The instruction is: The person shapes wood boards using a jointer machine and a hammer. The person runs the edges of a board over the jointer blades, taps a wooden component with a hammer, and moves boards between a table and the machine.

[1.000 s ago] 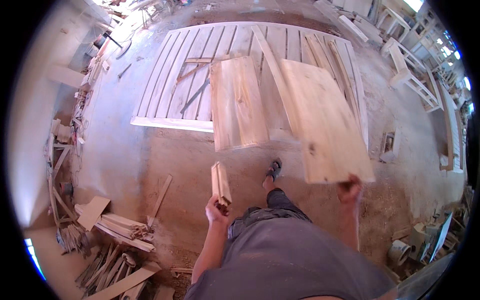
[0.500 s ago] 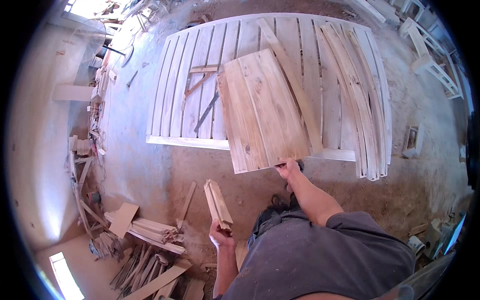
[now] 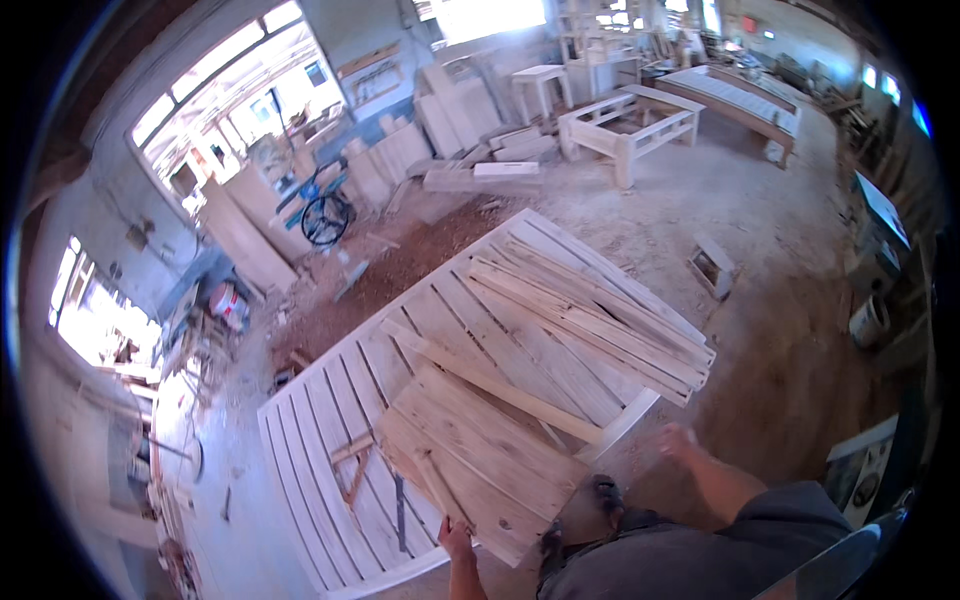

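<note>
My left hand [image 3: 456, 537] is closed around the lower end of a short wooden piece [image 3: 432, 478], seemingly two strips side by side, held above the jointed wooden panel [image 3: 490, 440]. That panel rests tilted on a large white slatted wooden frame [image 3: 300, 480]. My right hand [image 3: 680, 442] is off the panel, out past the frame's near right edge. Motion blurs its fingers, and nothing can be made out in it. On the slats beside the panel lie a long board [image 3: 490, 385], a wooden try square [image 3: 354, 465] and a dark metal strip [image 3: 401, 515].
Several long strips [image 3: 590, 320] lie on the frame's right part, their ends jutting past its edge. A small wooden box [image 3: 711, 268] sits on the floor to the right. Farther back stand a table frame [image 3: 630, 130], leaning boards [image 3: 455, 110] and a blue machine with a wheel [image 3: 325, 218].
My right hand has let go of the panel and moved right. The panel now lies lower on the slats. My left hand has brought the wooden piece over it. The view has swung up and right.
</note>
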Tool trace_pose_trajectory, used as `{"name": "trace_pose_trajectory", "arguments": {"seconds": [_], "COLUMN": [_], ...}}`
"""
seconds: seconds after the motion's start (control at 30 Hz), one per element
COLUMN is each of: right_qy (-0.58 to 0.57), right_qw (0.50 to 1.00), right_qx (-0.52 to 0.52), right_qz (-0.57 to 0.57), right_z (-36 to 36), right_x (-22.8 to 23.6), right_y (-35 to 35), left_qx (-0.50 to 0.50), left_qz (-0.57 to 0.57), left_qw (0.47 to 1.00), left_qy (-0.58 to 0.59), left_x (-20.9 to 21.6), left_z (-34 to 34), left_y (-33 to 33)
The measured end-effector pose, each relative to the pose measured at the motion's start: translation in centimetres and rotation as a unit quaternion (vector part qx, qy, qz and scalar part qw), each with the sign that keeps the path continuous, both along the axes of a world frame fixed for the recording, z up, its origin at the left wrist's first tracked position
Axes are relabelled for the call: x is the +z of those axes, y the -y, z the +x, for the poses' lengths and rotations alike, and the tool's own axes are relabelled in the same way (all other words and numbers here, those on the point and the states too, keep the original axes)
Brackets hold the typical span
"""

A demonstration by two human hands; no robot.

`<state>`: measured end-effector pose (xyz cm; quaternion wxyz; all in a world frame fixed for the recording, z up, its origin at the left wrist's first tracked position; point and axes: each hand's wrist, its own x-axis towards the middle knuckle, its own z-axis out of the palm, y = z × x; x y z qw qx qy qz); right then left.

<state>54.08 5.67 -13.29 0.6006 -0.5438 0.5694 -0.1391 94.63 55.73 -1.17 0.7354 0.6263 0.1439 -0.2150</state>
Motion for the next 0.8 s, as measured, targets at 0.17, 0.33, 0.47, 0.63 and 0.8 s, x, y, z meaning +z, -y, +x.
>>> {"name": "trace_pose_trajectory", "arguments": {"seconds": [0.17,0.33,0.47,0.63,0.8], "right_qy": [0.133,-0.574,-0.478,-0.331,-0.371], "right_qw": [0.950,0.745,0.874,0.871,0.857], "right_qx": [-0.267,0.207,-0.082,-0.293,-0.329], "right_qz": [0.095,-0.269,0.027,0.213,0.141], "right_z": [-10.0,-31.4,-27.9,-13.8,-11.0], "right_x": [6.1,4.6,1.9,8.4,3.4], "right_y": [-12.8,-34.8,-65.9,-76.4,-92.4], "left_qx": [-0.407,-0.475,-0.652,-0.733,-0.838], "left_qz": [0.587,0.351,0.280,0.333,0.337], "left_qw": [0.561,0.706,0.702,0.587,0.416], "left_qy": [0.418,0.390,0.063,0.092,0.109], "left_x": [-7.0,-12.5,-12.5,-6.3,-3.8], "left_z": [15.5,11.7,4.1,5.6,1.9], "left_y": [-7.2,2.3,-3.1,-2.7,-1.9]}}
